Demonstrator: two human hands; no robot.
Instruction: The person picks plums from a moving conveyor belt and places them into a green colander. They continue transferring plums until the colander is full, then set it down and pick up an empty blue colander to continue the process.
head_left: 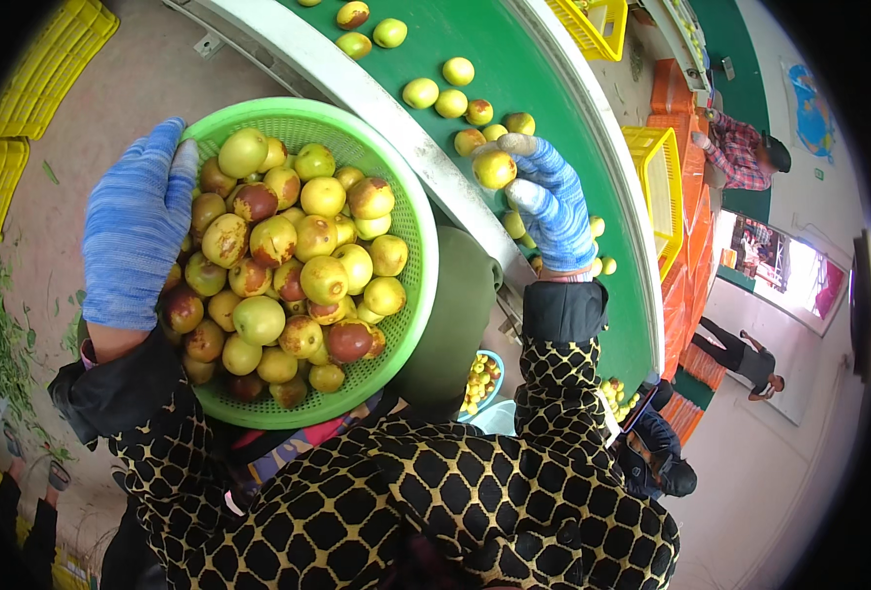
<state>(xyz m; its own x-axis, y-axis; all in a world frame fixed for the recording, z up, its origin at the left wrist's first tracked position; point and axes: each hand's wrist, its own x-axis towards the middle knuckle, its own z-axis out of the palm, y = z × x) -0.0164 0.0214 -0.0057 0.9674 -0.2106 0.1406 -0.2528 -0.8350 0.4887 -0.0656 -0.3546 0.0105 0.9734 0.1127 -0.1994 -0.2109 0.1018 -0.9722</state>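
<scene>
A round green plastic basket (424, 295), heaped with yellow-green and reddish-brown jujubes (260, 319), rests before my body. My left hand (136, 221), in a blue striped knitted glove, holds the basket's rim on the left side, its thumb along the inner edge. My right hand (553, 203), gloved alike, is over the green conveyor belt (538, 74) with a jujube (494, 169) between its fingertips. More jujubes (451, 103) lie scattered on the belt, several of them close around that hand; its palm hides part of the belt.
The conveyor's white metal edge (406, 125) runs beside the basket. Yellow crates stand at the left (52, 66) and beyond the belt (653, 199). A smaller blue basket of jujubes (500, 383) sits low at my right. Other people (741, 151) are farther off; one (653, 457) is close at the right.
</scene>
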